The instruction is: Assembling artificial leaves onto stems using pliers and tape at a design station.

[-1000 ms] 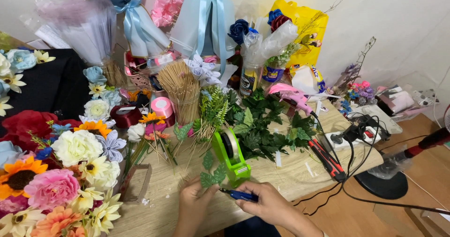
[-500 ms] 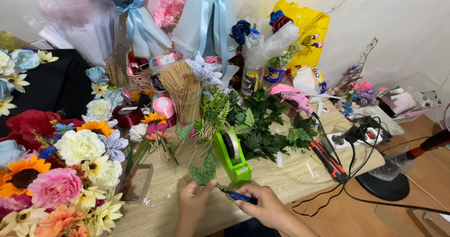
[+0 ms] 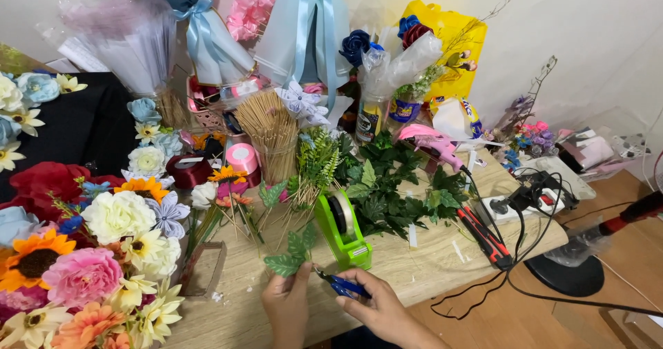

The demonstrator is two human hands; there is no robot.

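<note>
Trimming the green artificial leaf sprig (image 3: 293, 251) pinched in the left hand (image 3: 286, 306), the right hand (image 3: 376, 306) grips small blue-handled snips (image 3: 340, 284) at its stem, which likely needs one steady cut.

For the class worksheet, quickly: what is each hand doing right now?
Left hand: closed on the green leaf sprig.
Right hand: closed on the blue-handled cutters.

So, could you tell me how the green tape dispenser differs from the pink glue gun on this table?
The green tape dispenser stands close to the hands, near the table's front edge; the pink glue gun sits further back behind the leaves. The dispenser is bright green and carries a roll; the gun is pink with a nozzle pointing right. Neither is held.
</note>
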